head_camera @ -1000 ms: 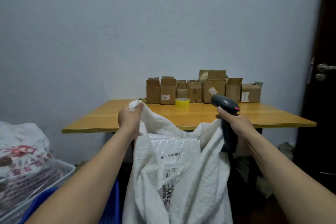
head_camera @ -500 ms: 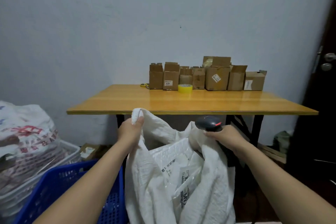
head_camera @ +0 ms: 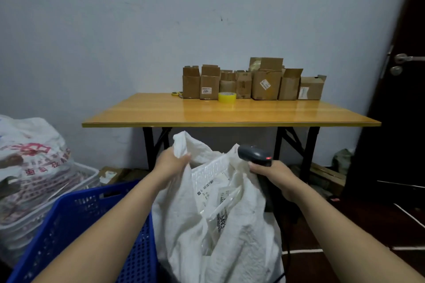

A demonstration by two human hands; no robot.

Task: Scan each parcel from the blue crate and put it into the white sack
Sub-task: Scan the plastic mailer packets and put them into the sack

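Observation:
The white sack [head_camera: 181,225] stands in front of me below the table edge, its mouth held up. My left hand [head_camera: 171,164] grips the sack's left rim. My right hand [head_camera: 274,174] holds a dark grey barcode scanner [head_camera: 254,155] with a red light, at the sack's right rim. Inside the sack lie white plastic parcels [head_camera: 213,188] with printed labels. The blue crate [head_camera: 76,220] sits at the lower left, beside the sack; its inside is mostly hidden by my left arm.
A wooden table [head_camera: 230,115] on black legs stands ahead, with several open cardboard boxes [head_camera: 253,81] and a yellow tape roll [head_camera: 227,97] along its back. A full printed bag [head_camera: 30,158] in a white bin sits at the left. A dark door [head_camera: 400,99] is on the right.
Both hands and the sack have dropped from table height to below the table edge. The scanner came down with my right hand. The blue crate shows more at lower left.

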